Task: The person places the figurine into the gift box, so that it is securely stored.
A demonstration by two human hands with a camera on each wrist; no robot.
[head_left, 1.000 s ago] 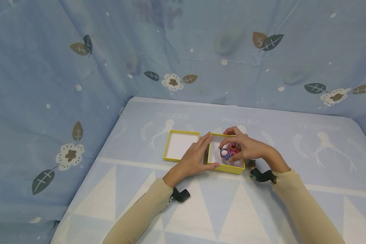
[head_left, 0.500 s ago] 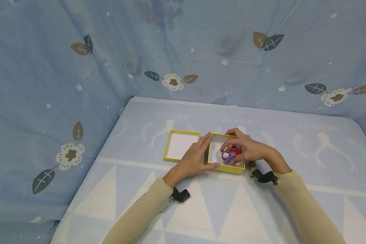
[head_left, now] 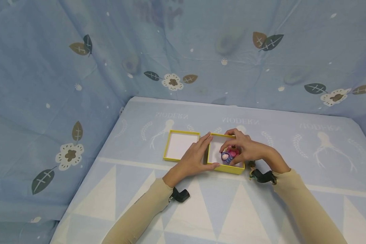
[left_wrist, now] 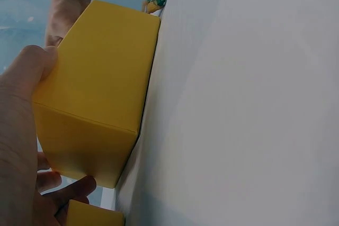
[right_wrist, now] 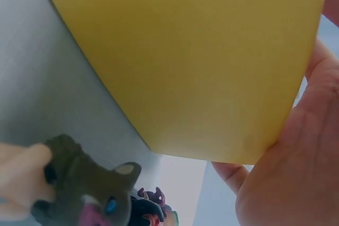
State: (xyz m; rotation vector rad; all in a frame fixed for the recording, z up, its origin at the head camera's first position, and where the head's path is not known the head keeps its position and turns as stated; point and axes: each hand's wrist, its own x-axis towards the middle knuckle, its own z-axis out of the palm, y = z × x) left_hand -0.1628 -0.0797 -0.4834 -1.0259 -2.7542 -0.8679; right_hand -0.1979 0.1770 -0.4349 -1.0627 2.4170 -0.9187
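An open yellow box (head_left: pixel 228 169) with a white inside sits on the table. My left hand (head_left: pixel 194 156) holds its near left corner, thumb at the near wall and fingers along the left wall. In the left wrist view that thumb bends over the rim of the yellow box (left_wrist: pixel 100 67). My right hand (head_left: pixel 245 147) reaches into the box and grips a small toy figurine (head_left: pixel 227 157), a pink bear face with a blue striped part, between thumb and fingers. In the right wrist view the box wall (right_wrist: pixel 185 67) hides the figurine, and the hand (right_wrist: pixel 302 157) shows beside it.
A shallow yellow-edged lid (head_left: pixel 183 131), white inside, lies left of the box. A grey animal figure (right_wrist: pixel 103 183) and a smaller purple figure (right_wrist: pixel 156 197) stand right of the box. Black wrist devices (head_left: pixel 181 195) sit on both wrists. Patterned blue cloth (head_left: pixel 201 40) hangs behind the table.
The figurine in my right hand has shifted and turned slightly inside the box, with small finger movements. My left hand, the box and the lid have stayed in place.
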